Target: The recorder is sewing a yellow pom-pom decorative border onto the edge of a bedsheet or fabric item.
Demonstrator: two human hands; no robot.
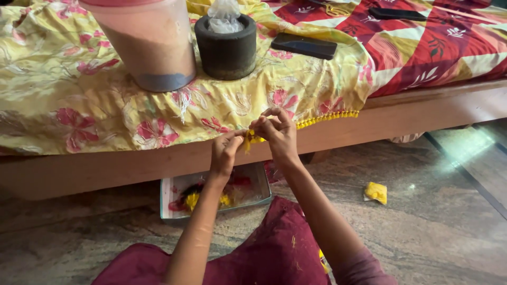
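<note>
Both hands are up at the edge of the bed, working on the yellow tassel fringe (322, 120) that runs along the hem of the yellow floral cloth (68, 89). The left hand (225, 152) has its fingers pinched shut on a little tuft of yellow thread (250, 138) right at the hem. The right hand (279, 133) is touching it from the other side, thumb and forefinger closed on the same tuft, the other fingers curled loosely above. So the two hands are basically meeting at one spot on the fringe, just in front of the wooden bed frame (422, 113).

Up on the bed, behind the hands: a big translucent plastic container (150, 45) with a pinkish tint and a darker base, and just beside it on the right a dark round stone mortar (227, 50) with a crumpled clear plastic bag (224, 16) sitting in it. A dark phone (303, 45) lies flat further right, near where the floral cloth meets a red patterned bedsheet (422, 47).

Down on the stone floor (433, 232), a shallow tray (169, 198) pokes out from under the bed below the left forearm, with yellow and red thread bits in it. A small yellow scrap (375, 192) lies on the floor well off to the right. The person's maroon garment (274, 253) fills the bottom of the view.
</note>
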